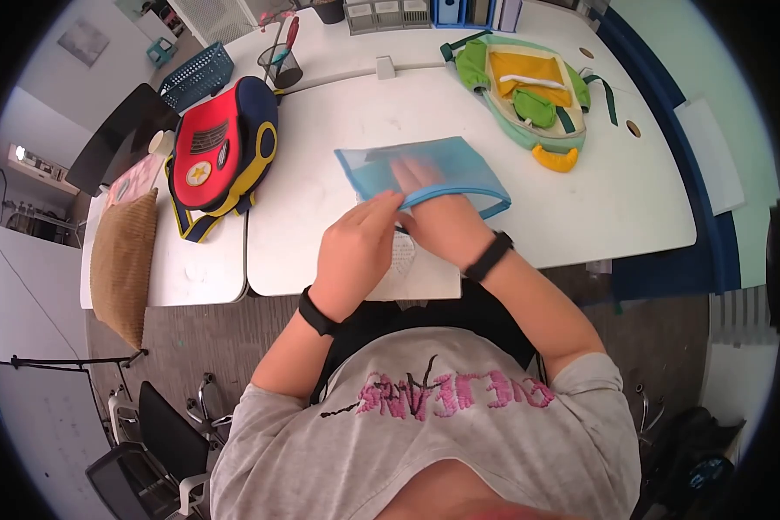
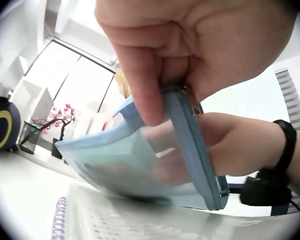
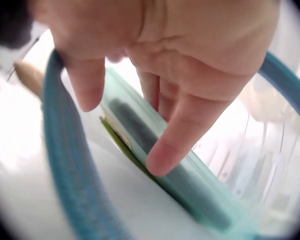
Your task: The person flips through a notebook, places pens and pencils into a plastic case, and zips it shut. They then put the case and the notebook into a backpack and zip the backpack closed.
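My left hand (image 1: 355, 256) pinches the zipped rim of a translucent blue pouch (image 1: 472, 165); the left wrist view shows that hand (image 2: 205, 42) above the pouch's mouth. My right hand (image 1: 446, 227) reaches inside, its fingers blurred through the mesh. In the right wrist view, the right hand (image 3: 175, 55) grips a clear teal case (image 3: 192, 187) within the pouch, a finger or thumb in front and fingers behind. Something dark shows in the case, and a thin green edge (image 3: 121, 144) lies along it. An open spiral notebook (image 1: 429, 279) lies under the hands.
A red and navy backpack (image 1: 206, 147) stands at the left, beside a brown cushion (image 1: 126, 260). At the right back lies a green and yellow backpack (image 1: 511, 87). A mesh pen holder (image 1: 284, 71), a blue basket (image 1: 198, 78) and file holders (image 1: 468, 13) stand farther back.
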A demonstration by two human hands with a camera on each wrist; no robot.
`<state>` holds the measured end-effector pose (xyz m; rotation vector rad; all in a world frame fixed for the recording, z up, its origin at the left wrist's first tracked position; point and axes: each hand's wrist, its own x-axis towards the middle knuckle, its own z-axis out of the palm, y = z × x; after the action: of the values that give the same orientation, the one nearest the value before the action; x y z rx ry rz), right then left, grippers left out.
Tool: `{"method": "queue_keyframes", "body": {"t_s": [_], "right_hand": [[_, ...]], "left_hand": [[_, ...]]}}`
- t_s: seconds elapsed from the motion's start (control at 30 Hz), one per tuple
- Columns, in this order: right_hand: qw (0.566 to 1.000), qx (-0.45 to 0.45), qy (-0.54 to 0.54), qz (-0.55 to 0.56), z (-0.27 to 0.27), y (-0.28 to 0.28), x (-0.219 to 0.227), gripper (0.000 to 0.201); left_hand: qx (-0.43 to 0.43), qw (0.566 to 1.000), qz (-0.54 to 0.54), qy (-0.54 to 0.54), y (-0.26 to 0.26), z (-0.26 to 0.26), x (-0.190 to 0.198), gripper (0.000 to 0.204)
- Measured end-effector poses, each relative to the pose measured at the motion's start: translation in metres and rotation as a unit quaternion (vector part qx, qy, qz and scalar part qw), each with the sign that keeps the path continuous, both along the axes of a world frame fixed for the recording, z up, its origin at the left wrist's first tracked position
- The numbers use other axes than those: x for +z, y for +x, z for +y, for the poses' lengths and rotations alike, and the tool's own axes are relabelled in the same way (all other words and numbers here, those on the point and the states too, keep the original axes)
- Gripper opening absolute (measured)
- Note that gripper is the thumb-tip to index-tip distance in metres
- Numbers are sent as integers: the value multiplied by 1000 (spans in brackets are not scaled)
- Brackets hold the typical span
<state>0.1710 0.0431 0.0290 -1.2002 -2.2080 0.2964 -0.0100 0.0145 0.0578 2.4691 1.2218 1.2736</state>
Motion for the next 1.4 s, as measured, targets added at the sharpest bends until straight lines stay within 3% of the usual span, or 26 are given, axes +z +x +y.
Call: {"method": "queue_keyframes", "body": {"t_s": [0.07, 0.13, 0.27, 0.33, 0.4, 0.5, 0.57, 0.63, 0.8, 0.87, 0.93, 1.03, 1.23, 1.4], "right_hand": [[1000, 26, 9, -14, -22, 14, 10, 59], [990, 39, -129, -45, -36, 24, 21, 49], [995, 95, -7, -23, -35, 21, -26, 38], [995, 81, 42, -44, -34, 17, -38, 38], [994, 97, 43, -31, -31, 20, -37, 37], [996, 84, 17, 3, -38, 24, -20, 34], [996, 41, -55, -51, -44, 28, -11, 33], [998, 56, -17, -18, -38, 27, -20, 31], [998, 56, 20, 24, -35, 12, -21, 23], [999, 21, 31, -33, -35, 5, -22, 18], [999, 4, 34, -31, -32, 4, -28, 17], [999, -3, 32, 0, -32, 6, -23, 13], [998, -4, 45, 43, -43, 15, 8, 8], [996, -5, 67, 66, -50, 13, 18, 9]], "left_hand": [[17, 1000, -15, -14, -11, 0, 4, 23], [47, 992, -9, -116, -20, -2, 3, 23], [-15, 989, 19, -146, 2, -15, -11, 25], [-24, 996, 22, -83, 13, -19, -25, 26], [-34, 986, 31, -160, 13, -20, -23, 26], [-69, 983, 14, -173, -5, -15, -20, 29], [-104, 977, -7, -184, -24, -7, -18, 30], [-115, 988, 80, -73, -36, 3, -21, 32], [-75, 988, 120, -62, -31, 7, -35, 30], [-84, 987, 124, -55, -28, 8, -44, 28], [-46, 986, 119, -106, -26, 6, -44, 23], [-34, 993, 67, -93, -21, 0, -35, 20], [-64, 996, -2, -69, -19, -3, -28, 22], [-73, 996, 3, -46, -18, -4, -31, 26]]}}
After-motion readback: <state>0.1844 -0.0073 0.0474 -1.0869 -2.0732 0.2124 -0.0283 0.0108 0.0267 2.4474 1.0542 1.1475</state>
